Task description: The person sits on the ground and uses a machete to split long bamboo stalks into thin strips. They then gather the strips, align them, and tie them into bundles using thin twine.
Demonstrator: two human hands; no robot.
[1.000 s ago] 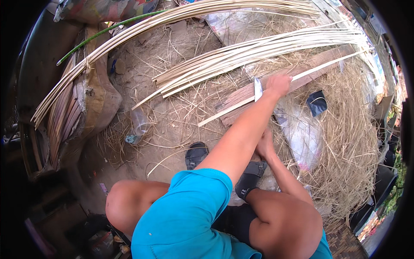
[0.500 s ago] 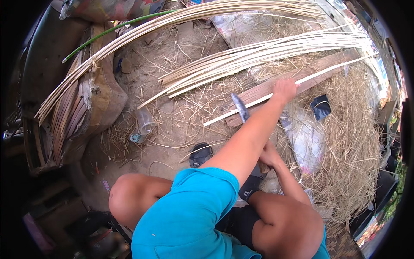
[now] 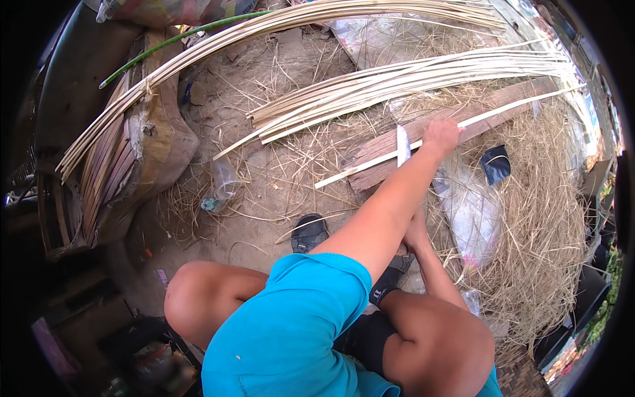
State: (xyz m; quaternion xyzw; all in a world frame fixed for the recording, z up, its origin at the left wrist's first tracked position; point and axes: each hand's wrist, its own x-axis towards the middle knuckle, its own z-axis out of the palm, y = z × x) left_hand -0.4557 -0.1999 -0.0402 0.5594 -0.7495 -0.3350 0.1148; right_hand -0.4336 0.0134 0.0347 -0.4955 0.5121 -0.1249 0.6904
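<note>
My left hand (image 3: 441, 137) is closed around a long pale bamboo strip (image 3: 519, 105), pressing it against a worn wooden plank (image 3: 372, 151). The strip lies lengthwise along the plank, its near-left end sticking out beyond it. Just left of that hand, the shiny blade of a knife (image 3: 403, 143) stands across the strip and seems to touch it. My right hand (image 3: 415, 233) reaches up from beside my right knee, closed on the knife's handle; my left forearm hides part of its fingers and the handle.
Beyond the plank lies a bundle of split bamboo strips (image 3: 344, 99), with a longer bundle (image 3: 264, 30) behind. Fibrous shavings (image 3: 536, 231) heap at the right. A clear plastic cup (image 3: 225, 180) lies on the dirt floor, left of my shoe (image 3: 309, 233). A dark scrap (image 3: 495, 164) rests on the shavings.
The knife blade has moved right along the strip, closer to my left hand, and turned more upright. My right hand has shifted slightly upward. My left hand keeps its hold.
</note>
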